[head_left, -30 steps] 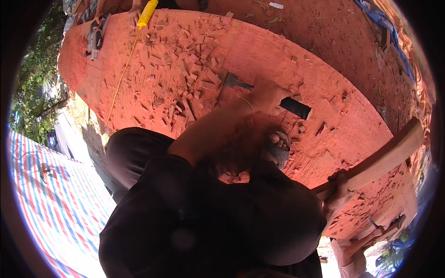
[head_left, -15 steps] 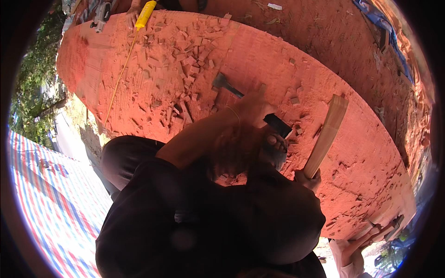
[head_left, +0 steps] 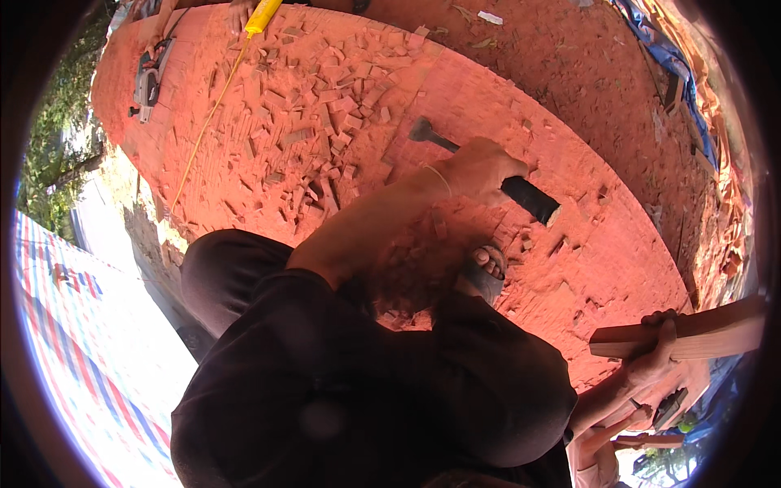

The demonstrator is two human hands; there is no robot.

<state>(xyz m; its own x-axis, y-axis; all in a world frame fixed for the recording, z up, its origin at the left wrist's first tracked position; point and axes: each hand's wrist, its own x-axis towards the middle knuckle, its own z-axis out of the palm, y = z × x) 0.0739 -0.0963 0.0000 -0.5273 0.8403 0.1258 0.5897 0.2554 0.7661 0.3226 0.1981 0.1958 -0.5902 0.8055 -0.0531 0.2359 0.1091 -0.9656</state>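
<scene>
Wrapped around a chisel (head_left: 537,202) is my left hand (head_left: 480,169), above the wide reddish wooden slab (head_left: 602,244). The chisel's flared dark blade points to the upper left, and its black-wrapped handle juts out to the lower right. At the far right, my right hand (head_left: 655,358) grips a thick brown wooden bar (head_left: 708,332), which lies nearly level. The bar is well apart from the chisel. My sandalled foot (head_left: 488,268) rests on the slab below my left hand.
Several wood chips (head_left: 333,106) cover the slab left of the chisel. A yellow tube (head_left: 262,15) with a yellow cord and a power tool (head_left: 148,89) lie at the far left, beside co-workers' hands. Another person's arm (head_left: 610,435) shows at lower right. Striped sheeting (head_left: 73,342) is at left.
My right hand has swung the wooden bar from upright near my knee out to the far right. My left hand and the chisel have shifted right. The power tool shows nearer on the slab.
</scene>
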